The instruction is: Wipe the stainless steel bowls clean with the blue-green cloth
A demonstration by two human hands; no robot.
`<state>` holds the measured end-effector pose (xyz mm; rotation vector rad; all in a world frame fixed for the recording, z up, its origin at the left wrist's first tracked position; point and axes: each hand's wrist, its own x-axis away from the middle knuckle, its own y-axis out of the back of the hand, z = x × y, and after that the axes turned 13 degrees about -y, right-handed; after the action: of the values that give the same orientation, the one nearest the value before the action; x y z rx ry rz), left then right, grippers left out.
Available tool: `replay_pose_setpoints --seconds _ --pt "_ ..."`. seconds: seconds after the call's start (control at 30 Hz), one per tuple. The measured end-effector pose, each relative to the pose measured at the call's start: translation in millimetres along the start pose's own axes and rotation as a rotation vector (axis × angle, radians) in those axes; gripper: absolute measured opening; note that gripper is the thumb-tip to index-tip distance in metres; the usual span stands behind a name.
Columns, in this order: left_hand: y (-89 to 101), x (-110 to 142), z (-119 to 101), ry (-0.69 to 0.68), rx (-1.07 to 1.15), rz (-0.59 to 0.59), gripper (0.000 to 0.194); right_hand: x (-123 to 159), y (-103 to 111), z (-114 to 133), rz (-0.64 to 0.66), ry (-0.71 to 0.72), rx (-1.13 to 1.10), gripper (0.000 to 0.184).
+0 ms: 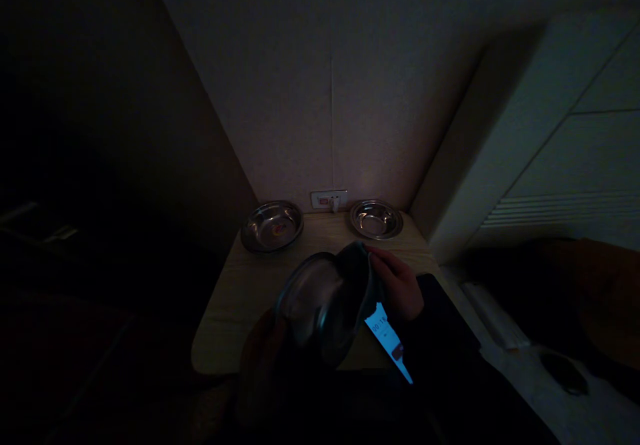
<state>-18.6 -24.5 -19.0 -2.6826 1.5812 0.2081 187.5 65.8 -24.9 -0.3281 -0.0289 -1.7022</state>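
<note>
The room is very dark. My left hand (265,348) grips the lower left rim of a steel bowl (313,301) held tilted above the small wooden table (235,311). My right hand (397,285) holds a dark cloth (357,278) pressed against the bowl's right rim. A phone (389,341) with a lit screen lies on the table just below my right hand. Two more steel bowls stand at the table's back edge, one on the left (273,225) and one on the right (376,219).
A wall socket with a plug (329,199) sits on the wall between the two back bowls. A white cabinet (540,138) stands to the right of the table. Dark floor and dim shapes lie to the left.
</note>
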Motion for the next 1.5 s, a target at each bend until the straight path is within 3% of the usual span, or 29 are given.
replay_pose_setpoints --seconds 0.2,0.43,0.83,1.07,1.2,1.37,1.5 --pt "-11.4 3 -14 0.14 0.064 0.072 0.037 8 2 -1 -0.028 0.034 -0.019 0.037" --pt "-14.4 10 -24 0.254 0.173 0.156 0.046 24 -9 -8 -0.001 0.119 0.031 0.031" --pt "-7.0 -2 -15 0.171 0.22 0.283 0.039 41 -16 -1 -0.011 0.271 0.136 0.027" --pt "-14.1 6 -15 0.126 0.059 0.181 0.038 47 -19 -1 -0.034 0.312 0.156 0.024" --pt "-14.6 7 -14 0.091 -0.01 0.198 0.04 55 -22 2 0.026 0.447 0.276 0.024" --pt "-18.1 6 -14 0.084 -0.047 0.206 0.04 56 -24 4 0.282 0.867 0.597 0.028" --pt "-20.6 7 -12 0.065 -0.086 0.206 0.039 46 -25 5 0.248 0.922 0.677 0.023"
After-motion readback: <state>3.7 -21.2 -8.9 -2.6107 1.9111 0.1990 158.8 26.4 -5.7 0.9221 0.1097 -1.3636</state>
